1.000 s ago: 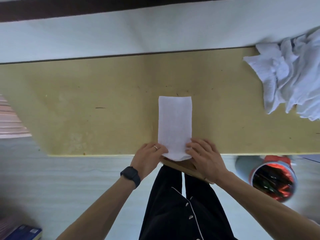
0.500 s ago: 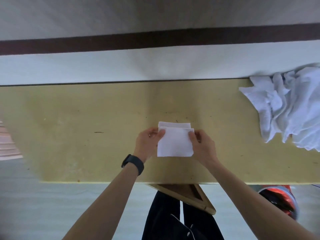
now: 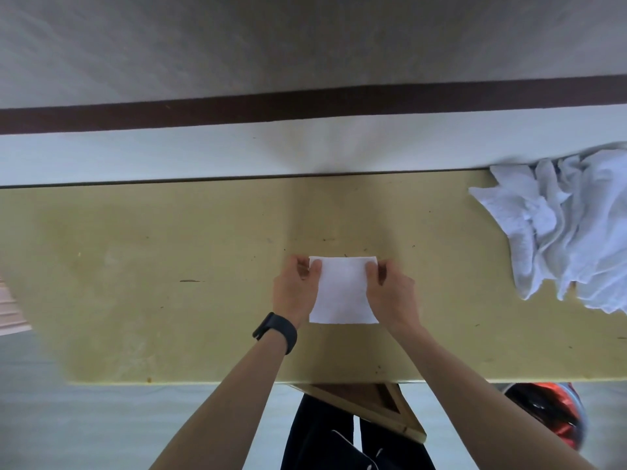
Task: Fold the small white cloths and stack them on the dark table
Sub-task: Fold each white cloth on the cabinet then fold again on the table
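A small white cloth (image 3: 342, 293), folded into a near-square, lies flat on the yellowish table (image 3: 169, 266) at its middle. My left hand (image 3: 297, 290) pinches the cloth's far left corner, thumb on top. My right hand (image 3: 390, 291) pinches the far right corner the same way. Both far corners sit level with the layer beneath. A heap of unfolded white cloths (image 3: 563, 228) lies at the table's far right corner, an arm's reach to the right of my right hand.
The table's near edge runs across below my forearms, with a wooden frame corner (image 3: 373, 405) under it. A red and black round container (image 3: 546, 415) stands on the floor at lower right. A pale wall with a dark band (image 3: 305, 106) rises behind the table.
Both hands carried the cloth's near end away from me and laid it over the far end, halving the long strip. The view also tilted upward.
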The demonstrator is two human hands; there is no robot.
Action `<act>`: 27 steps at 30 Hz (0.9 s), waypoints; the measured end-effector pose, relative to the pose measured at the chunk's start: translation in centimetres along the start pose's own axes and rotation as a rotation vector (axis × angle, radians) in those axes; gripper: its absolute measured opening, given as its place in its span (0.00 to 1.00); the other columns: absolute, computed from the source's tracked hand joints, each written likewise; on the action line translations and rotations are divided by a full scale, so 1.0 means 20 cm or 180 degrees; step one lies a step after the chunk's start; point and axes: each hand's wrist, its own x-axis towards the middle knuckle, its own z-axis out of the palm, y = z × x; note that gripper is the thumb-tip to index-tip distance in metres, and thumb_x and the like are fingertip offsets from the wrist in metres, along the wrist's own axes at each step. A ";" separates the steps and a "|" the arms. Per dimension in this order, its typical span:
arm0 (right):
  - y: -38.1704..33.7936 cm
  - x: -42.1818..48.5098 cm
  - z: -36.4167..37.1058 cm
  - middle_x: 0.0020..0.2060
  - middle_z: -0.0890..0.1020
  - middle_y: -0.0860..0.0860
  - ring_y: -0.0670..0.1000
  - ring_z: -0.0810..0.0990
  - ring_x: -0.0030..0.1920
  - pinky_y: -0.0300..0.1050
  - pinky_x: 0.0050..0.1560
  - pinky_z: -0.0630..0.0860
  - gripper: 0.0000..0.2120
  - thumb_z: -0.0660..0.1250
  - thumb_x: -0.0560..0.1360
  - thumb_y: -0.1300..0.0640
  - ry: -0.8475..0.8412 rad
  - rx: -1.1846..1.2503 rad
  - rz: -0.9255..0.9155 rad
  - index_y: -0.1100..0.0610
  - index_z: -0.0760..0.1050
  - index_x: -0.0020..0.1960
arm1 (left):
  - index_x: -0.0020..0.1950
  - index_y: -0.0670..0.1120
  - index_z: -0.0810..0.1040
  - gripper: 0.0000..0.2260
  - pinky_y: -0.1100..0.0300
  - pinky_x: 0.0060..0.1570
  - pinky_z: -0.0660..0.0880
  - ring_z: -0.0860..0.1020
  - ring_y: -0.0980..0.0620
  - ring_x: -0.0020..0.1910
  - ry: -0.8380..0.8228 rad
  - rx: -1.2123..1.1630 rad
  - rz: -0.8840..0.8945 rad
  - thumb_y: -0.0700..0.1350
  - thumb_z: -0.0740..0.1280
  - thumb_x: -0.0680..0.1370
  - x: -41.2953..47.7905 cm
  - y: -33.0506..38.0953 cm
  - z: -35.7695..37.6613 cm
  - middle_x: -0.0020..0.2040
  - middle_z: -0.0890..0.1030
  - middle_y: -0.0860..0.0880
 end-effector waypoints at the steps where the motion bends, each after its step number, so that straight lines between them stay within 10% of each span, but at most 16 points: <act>1: -0.01 0.00 0.00 0.36 0.79 0.46 0.51 0.78 0.38 0.50 0.41 0.77 0.16 0.54 0.80 0.40 0.0015 -0.0108 -0.0008 0.49 0.72 0.48 | 0.51 0.50 0.75 0.07 0.62 0.37 0.72 0.78 0.56 0.42 0.0006 0.0002 0.0001 0.53 0.65 0.80 0.00 0.00 0.00 0.45 0.81 0.55; 13: -0.03 -0.02 -0.05 0.43 0.77 0.46 0.55 0.75 0.42 0.49 0.43 0.70 0.16 0.54 0.79 0.39 0.0342 -0.0804 -0.0028 0.51 0.69 0.50 | 0.59 0.51 0.69 0.16 0.52 0.42 0.75 0.78 0.47 0.46 0.0404 0.1760 0.0771 0.61 0.60 0.80 0.00 -0.03 -0.03 0.51 0.77 0.52; 18: 0.07 -0.15 0.08 0.57 0.78 0.52 0.56 0.76 0.57 0.53 0.52 0.75 0.16 0.57 0.80 0.50 0.0994 -0.0675 -0.1659 0.56 0.74 0.61 | 0.74 0.46 0.67 0.24 0.45 0.66 0.69 0.70 0.43 0.69 0.0470 0.2543 0.2366 0.56 0.56 0.81 -0.03 -0.22 0.03 0.73 0.70 0.46; 21: 0.15 -0.11 0.17 0.78 0.61 0.52 0.53 0.58 0.78 0.55 0.74 0.57 0.26 0.53 0.83 0.51 0.0548 -0.1209 -0.1941 0.57 0.59 0.79 | 0.80 0.47 0.59 0.26 0.43 0.75 0.51 0.58 0.48 0.78 0.0218 0.2818 0.2532 0.56 0.50 0.83 0.00 -0.30 0.05 0.80 0.59 0.50; 27: 0.24 -0.02 0.19 0.81 0.48 0.48 0.49 0.45 0.80 0.60 0.77 0.45 0.30 0.43 0.83 0.44 0.0103 -0.1639 -0.1817 0.56 0.46 0.81 | 0.82 0.50 0.47 0.28 0.42 0.75 0.45 0.50 0.50 0.80 -0.0151 0.2938 0.2279 0.60 0.42 0.84 0.05 -0.33 0.03 0.81 0.50 0.53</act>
